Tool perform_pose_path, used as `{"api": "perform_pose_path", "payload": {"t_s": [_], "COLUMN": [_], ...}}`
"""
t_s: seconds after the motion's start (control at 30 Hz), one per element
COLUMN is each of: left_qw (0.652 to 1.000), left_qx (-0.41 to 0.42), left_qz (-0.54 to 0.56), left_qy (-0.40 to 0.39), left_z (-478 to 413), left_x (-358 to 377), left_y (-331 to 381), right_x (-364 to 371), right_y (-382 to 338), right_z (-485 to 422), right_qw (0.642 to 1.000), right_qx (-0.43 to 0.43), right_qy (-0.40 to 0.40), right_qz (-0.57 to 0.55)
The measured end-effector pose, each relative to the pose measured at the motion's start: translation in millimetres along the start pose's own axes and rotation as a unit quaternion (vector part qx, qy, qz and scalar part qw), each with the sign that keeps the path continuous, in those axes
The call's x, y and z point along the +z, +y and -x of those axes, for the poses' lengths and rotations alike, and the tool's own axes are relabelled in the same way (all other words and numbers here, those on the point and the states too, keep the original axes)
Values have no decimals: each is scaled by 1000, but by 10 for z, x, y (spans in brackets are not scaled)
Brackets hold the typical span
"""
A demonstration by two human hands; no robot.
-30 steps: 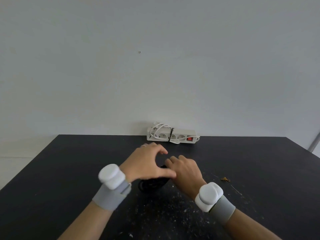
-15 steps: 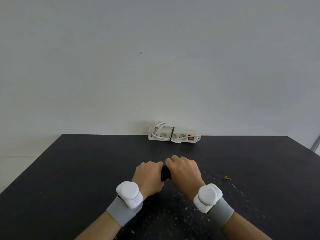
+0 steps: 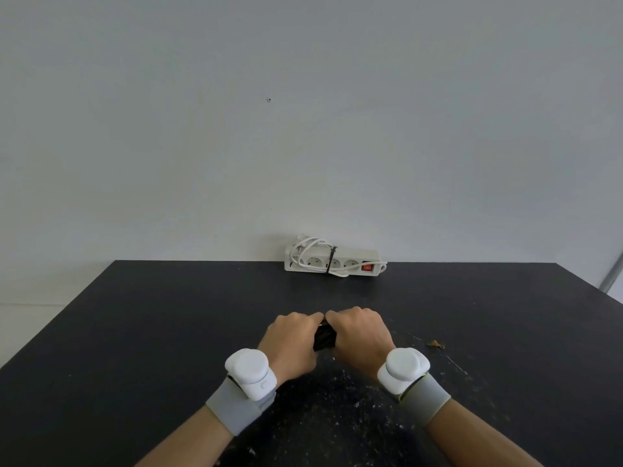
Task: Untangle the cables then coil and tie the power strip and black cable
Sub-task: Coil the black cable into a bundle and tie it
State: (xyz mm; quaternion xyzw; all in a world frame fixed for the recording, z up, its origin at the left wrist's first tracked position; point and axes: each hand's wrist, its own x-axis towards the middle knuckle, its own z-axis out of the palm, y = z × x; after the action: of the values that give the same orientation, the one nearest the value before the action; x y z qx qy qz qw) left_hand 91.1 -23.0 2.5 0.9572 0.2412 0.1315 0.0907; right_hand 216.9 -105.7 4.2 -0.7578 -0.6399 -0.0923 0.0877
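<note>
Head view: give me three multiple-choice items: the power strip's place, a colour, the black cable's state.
1. Where is the power strip?
A) at the table's far edge, by the wall
B) between the hands
C) on the floor
2. Its switch is:
A) green
B) red
C) blue
3. The black cable is:
A) lying untouched
B) bunched, gripped by both hands
C) plugged into the strip
Answers: 1A, it sits at the far edge; 2B, the rocker shows red; 3B, the left hand and right hand curl round the bundle.

Wide open table [image 3: 151, 315] left and right; power strip [image 3: 352, 263] at far edge.
</note>
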Motion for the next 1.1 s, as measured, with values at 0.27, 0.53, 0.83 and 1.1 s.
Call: {"api": "perform_pose_path", "payload": {"t_s": [0.27,0.53,0.83,1.1], "left_qw": [996,998,995,991], "left_qx": [16,25,49,69], "left_qz": [-53,-50,-88,-113], "left_qy": [77,34,-21,-6], "left_z": [112,117,1,20], "left_x": [157,341,407,484], "left_y": [36,32,-37,-66], "right_x": [37,150,-34,-47], "right_y": [14,17,202,690], "right_z": [43,123,223,467], "right_qw": [999,998,982,957], "right_qx": [-14,-16,19,251], "right_qy": [12,-55,-174,-75], "right_qz": [33,-2,-69,-121]}}
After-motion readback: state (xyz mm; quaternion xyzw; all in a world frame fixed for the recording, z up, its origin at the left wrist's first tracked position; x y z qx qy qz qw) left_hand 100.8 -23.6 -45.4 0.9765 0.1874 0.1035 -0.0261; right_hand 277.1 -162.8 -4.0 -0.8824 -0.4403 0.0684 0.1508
